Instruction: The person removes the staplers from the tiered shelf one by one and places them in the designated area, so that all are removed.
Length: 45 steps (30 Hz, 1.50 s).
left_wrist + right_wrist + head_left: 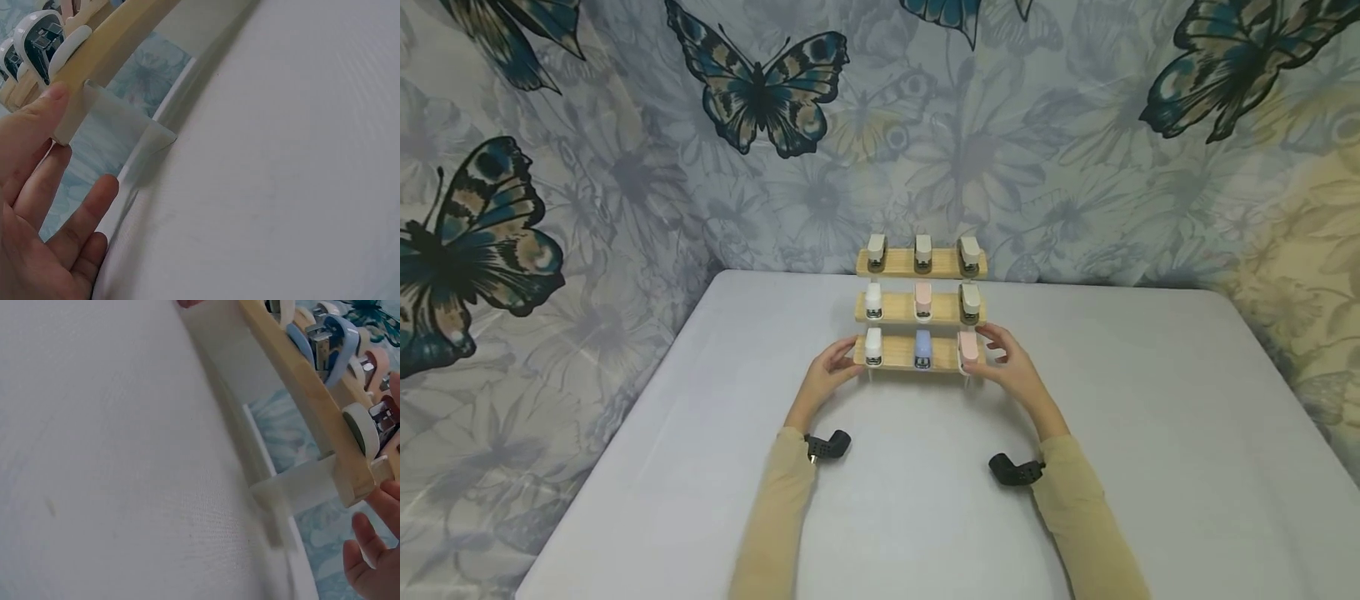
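Observation:
A three-tier stand has wooden shelves (898,353) on pale translucent supports, with small staplers in rows. My left hand (829,375) grips the left end of the lowest shelf, thumb on its top edge, other fingers below and beside it; a white stapler (42,39) sits just behind that thumb. At the opposite end, my right hand (1015,371) pinches a pink stapler (969,347), thumb at its front and a finger toward its back. This stapler sits slightly askew on the shelf. Midway along that shelf is a blue stapler (922,347).
The middle shelf carries a white stapler (873,300), a pink one and a greyish one (970,302); the top shelf holds greyish-white staplers (922,252). Beneath is a white-covered table (1150,433), backed by a butterfly-patterned wall covering (1045,192) close behind the stand.

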Each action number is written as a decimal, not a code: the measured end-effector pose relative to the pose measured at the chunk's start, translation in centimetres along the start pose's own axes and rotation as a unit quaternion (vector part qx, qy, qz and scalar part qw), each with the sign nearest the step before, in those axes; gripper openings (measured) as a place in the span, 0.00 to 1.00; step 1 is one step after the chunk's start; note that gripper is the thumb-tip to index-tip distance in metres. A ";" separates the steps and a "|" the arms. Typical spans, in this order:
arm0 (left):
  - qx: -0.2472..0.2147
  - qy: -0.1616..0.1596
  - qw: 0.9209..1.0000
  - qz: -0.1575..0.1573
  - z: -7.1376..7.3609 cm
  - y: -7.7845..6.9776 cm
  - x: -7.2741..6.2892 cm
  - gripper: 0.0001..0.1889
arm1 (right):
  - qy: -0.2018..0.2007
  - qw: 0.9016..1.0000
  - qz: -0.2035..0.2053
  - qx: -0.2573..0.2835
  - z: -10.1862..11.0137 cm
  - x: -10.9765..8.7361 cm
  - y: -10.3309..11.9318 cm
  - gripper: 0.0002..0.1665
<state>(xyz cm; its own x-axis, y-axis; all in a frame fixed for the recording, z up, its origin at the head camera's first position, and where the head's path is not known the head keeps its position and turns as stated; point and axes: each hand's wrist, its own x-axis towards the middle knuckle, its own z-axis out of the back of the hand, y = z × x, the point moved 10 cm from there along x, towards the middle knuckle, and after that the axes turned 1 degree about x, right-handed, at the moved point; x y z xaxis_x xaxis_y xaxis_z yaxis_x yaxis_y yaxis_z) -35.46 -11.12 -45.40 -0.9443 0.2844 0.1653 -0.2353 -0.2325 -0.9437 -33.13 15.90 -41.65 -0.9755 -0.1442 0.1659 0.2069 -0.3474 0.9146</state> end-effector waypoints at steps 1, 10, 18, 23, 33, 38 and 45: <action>0.000 0.002 1.000 -0.001 0.0 0.0 0.0 0.29 | 0.005 1.000 -0.007 0.005 -0.1 0.0 0.4 0.42; -0.015 0.004 1.000 -0.007 0.0 -0.3 0.2 0.28 | -0.001 1.000 -0.008 0.006 -0.3 1.0 -2.3 0.40; -0.011 0.008 1.000 0.001 -0.3 0.0 0.2 0.28 | -0.044 0.999 0.003 0.025 0.2 0.6 -2.5 0.39; -0.008 0.002 1.000 0.001 -0.2 0.0 0.2 0.28 | -0.050 0.998 -0.006 0.042 -0.1 0.4 -2.6 0.39; -0.009 0.005 1.000 0.001 -0.1 0.3 0.2 0.29 | -0.066 0.997 -0.005 0.043 0.0 0.3 -2.9 0.39; -0.005 -0.002 1.000 0.001 0.0 2.1 0.6 0.29 | -0.062 0.996 -0.012 0.068 -0.1 0.3 -3.1 0.39; -0.009 -0.012 1.000 -0.001 0.1 3.3 0.9 0.30 | -0.063 0.995 -0.014 0.077 -0.1 0.3 -3.1 0.40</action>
<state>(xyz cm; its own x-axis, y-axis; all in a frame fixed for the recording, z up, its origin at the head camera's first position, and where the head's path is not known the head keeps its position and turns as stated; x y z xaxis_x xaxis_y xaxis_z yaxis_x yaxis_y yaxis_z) -37.10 -11.76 -48.38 -0.9493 0.2622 0.1734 -0.2326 -0.2150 -0.9485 -34.03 16.86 -44.49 -0.9843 -0.0150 0.1759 0.1753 -0.2023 0.9635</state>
